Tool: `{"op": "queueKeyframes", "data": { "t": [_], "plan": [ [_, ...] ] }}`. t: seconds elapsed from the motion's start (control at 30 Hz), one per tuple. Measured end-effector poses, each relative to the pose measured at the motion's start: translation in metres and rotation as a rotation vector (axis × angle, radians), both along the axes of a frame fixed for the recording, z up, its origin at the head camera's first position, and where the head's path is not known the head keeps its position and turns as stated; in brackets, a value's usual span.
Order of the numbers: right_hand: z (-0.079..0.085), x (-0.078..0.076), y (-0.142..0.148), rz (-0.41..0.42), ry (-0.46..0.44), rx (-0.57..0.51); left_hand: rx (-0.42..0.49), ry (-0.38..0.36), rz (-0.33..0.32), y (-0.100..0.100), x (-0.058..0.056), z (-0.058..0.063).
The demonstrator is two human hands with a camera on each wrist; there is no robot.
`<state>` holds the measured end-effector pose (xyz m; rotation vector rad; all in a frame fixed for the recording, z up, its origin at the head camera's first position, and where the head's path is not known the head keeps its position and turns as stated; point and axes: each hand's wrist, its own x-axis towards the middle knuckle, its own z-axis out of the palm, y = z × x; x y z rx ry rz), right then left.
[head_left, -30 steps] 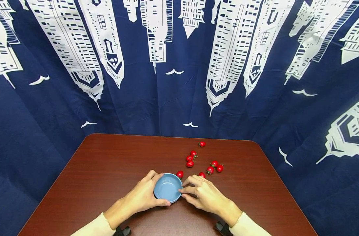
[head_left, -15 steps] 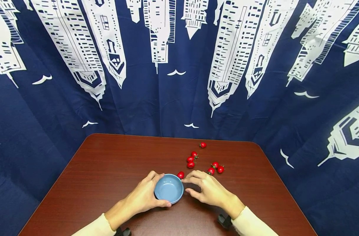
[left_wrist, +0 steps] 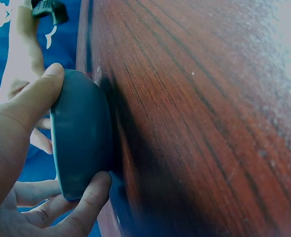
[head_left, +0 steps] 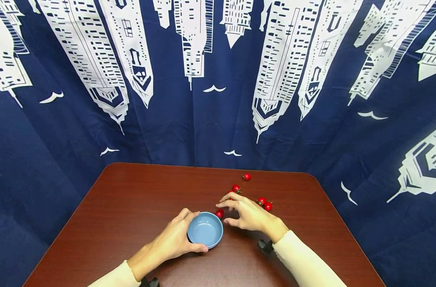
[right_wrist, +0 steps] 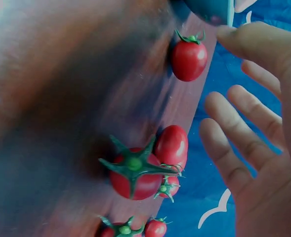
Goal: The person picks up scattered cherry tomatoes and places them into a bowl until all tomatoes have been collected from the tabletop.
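Observation:
My left hand (head_left: 173, 238) grips a small blue bowl (head_left: 205, 231) by its side, thumb at the near edge and fingers round the far one. In the left wrist view the bowl (left_wrist: 83, 138) stands close over the wood, a fingertip under its wall. My right hand (head_left: 251, 215) hovers to the right, fingers spread and loosely bent, holding nothing. A cherry tomato (head_left: 219, 214) lies between its thumb and fingers, beside the bowl. In the right wrist view that tomato (right_wrist: 188, 61) has its green calyx toward the bowl.
More cherry tomatoes lie behind the right hand, partly covered by it: one red tomato (head_left: 236, 187), another (head_left: 268, 206) to the right, and a lone one (head_left: 247, 177) farthest back. The brown table (head_left: 149, 191) ends at a navy curtain (head_left: 218, 123) with white buildings.
My right hand has left the bowl's rim and moved back, its fingers now above the tomato beside the bowl and covering some behind. The left hand keeps its grip on the bowl.

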<state>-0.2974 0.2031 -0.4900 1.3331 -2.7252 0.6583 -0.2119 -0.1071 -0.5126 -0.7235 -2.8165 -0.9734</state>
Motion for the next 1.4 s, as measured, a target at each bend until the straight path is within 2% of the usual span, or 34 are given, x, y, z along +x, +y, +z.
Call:
{"op": "queueKeyframes", "data": {
  "t": [0.3,0.47,0.67,1.03,1.4],
  "plan": [
    [0.000,-0.017,-0.011,0.047,-0.066,0.089,0.003,-0.007,0.007,-0.002,0.001,0.000],
    [-0.003,-0.024,-0.013,0.084,-0.106,0.087,0.004,0.000,0.008,0.000,0.000,-0.001],
    [-0.008,-0.030,-0.015,0.109,-0.106,0.066,0.007,0.005,0.013,0.000,-0.001,0.000],
    [-0.012,-0.030,-0.016,0.092,-0.129,0.030,0.012,0.003,0.013,0.000,0.000,0.000],
    [-0.006,-0.028,-0.013,0.073,-0.063,0.007,0.007,0.006,0.017,0.001,0.000,-0.001]
  ]
}}
